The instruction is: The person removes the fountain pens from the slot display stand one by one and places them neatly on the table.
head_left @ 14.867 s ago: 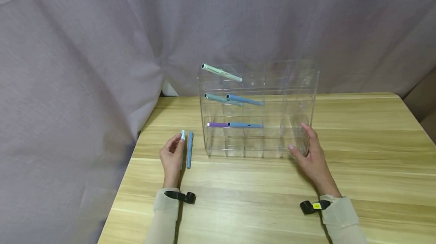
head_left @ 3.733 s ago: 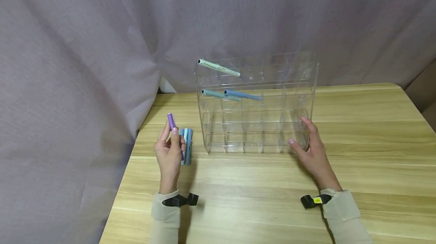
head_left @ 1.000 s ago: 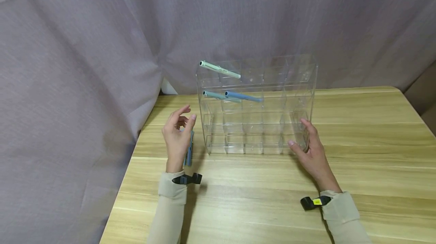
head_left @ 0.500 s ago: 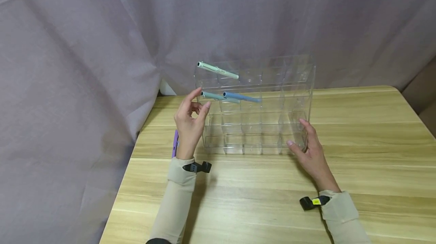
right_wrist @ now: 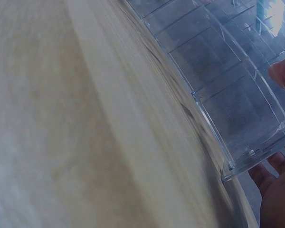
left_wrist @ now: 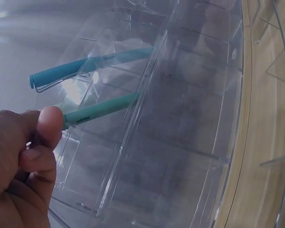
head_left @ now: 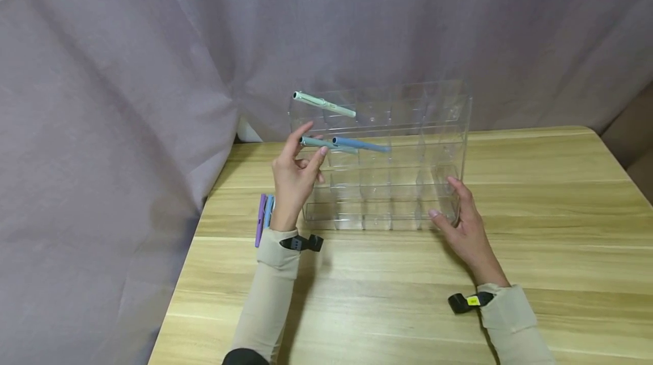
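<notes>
One teal-green capped pen [head_left: 315,142] lies in the tiered, clear plastic rack [head_left: 374,191]; the left hand [head_left: 295,178] has its fingers at the cap end, whether pinching I can't tell. One blue pen [head_left: 360,144] lies beside it, one pale-green pen [head_left: 326,105] above. The right hand [head_left: 465,234] grips the rack's corner, thumb in front. At least two more, one purple pen [head_left: 261,220] and one light-blue pen [head_left: 268,212], lie on the wooden table [head_left: 382,297].

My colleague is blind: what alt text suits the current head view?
A person's left hand is at a teal pen in a clear rack; the right hand grips its right side. The rack also holds a blue pen and a pale green pen; a purple pen and others lie on the table.
</notes>
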`<state>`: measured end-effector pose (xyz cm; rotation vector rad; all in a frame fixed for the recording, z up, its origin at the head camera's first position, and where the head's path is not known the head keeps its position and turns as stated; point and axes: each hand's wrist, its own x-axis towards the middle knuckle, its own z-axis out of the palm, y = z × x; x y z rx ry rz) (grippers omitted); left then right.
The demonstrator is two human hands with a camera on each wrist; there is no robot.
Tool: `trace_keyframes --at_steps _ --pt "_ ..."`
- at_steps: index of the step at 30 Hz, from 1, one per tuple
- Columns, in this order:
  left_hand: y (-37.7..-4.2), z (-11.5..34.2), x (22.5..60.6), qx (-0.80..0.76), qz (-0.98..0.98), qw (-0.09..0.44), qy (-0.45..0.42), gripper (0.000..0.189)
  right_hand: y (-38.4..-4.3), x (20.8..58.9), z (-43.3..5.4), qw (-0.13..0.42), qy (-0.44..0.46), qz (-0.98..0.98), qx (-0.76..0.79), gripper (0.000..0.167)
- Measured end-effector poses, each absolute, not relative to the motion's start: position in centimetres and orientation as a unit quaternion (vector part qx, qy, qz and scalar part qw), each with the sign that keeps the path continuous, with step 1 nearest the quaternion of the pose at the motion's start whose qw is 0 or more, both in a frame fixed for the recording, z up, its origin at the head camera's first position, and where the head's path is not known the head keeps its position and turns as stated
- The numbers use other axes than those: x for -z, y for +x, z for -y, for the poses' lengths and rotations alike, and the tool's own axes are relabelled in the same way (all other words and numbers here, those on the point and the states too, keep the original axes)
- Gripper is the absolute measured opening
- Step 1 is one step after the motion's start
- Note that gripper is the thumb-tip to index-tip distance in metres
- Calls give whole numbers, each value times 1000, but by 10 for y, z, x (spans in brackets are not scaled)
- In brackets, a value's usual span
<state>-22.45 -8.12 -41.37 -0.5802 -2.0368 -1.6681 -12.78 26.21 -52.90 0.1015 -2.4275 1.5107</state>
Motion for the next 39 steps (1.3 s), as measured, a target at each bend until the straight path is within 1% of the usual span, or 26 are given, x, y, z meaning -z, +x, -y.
trace_keyframes --at_steps 9,15,18,24,30,35,39 --pt "-225 77 414 612 739 201 -196 61 -128 529 -262 142 35 840 -522 86" --pt "-224 76 410 632 724 208 -183 60 -128 530 -262 141 35 836 -528 88" --pt "-222 77 406 647 707 226 -175 59 -128 530 -261 139 35 836 -529 88" --pt "-209 88 391 655 676 291 -172 55 -127 529 -260 135 33 841 -522 87" --pt "-191 100 379 632 670 348 -174 44 -127 529 -263 136 36 841 -522 85" --pt "-175 108 383 607 689 363 -159 33 -126 528 -263 139 38 838 -526 86" --pt "-168 112 392 593 701 363 -158 28 -126 528 -263 148 41 833 -532 87"
